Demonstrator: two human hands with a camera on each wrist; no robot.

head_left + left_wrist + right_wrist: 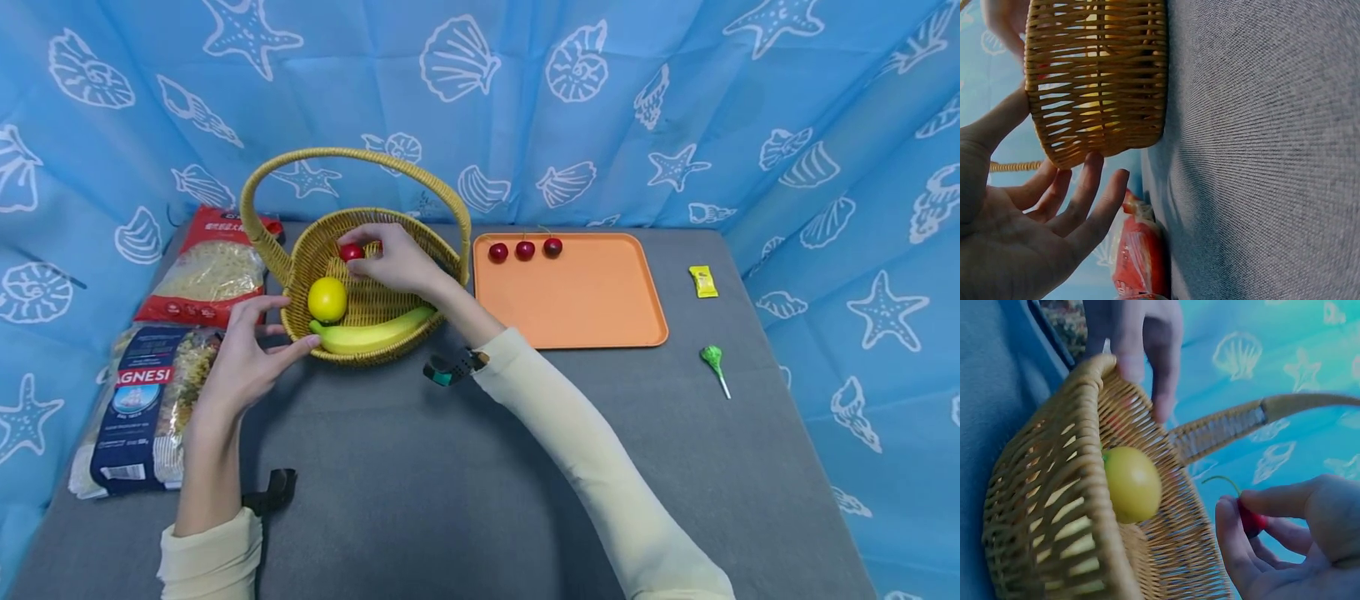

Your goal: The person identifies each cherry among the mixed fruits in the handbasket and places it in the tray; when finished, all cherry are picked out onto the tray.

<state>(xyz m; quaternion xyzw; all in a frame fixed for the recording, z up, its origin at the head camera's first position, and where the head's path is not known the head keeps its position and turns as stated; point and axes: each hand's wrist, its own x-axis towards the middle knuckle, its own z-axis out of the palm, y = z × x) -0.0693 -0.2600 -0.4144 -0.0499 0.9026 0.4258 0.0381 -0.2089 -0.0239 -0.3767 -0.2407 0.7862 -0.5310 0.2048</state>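
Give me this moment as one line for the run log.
right hand: pinches cherry at basket | left hand: touches basket | in basket: yellow fruit, banana | on tray: three cherries

Rough wicker basket (1100,75), glossy cherry (351,252)

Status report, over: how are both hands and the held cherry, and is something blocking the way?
Left hand holding basket. Right hand pinching cherry, not yet released. Yellow fruit and banana inside; apparently nothing blocking.
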